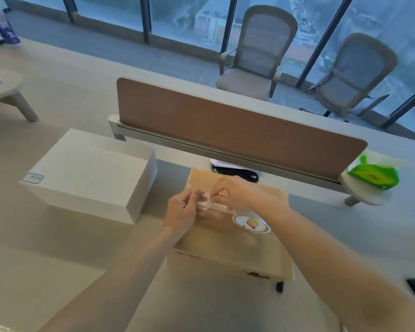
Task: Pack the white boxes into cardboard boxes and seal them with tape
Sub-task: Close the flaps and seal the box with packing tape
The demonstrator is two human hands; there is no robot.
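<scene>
We judged the tape (pixel 212 204) thin, sticky and apt to fold on itself, best taken by its free end. Pale and glossy, it ran from the roll (pixel 250 223) lying on the closed cardboard box (pixel 225 250) mid-worktop (pixel 58 248). Our left hand (pixel 185 209) and right hand (pixel 233 195), close together, both pinched it; the white box (pixel 86 178) sat toward the left edge.

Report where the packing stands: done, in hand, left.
Done: the cardboard box lies with its flaps closed. In hand: the left hand and right hand pinch a tape strip beside the tape roll lying on that box. Left: pressing the seal down, and the white box beside it sits unpacked on the desk.
</scene>
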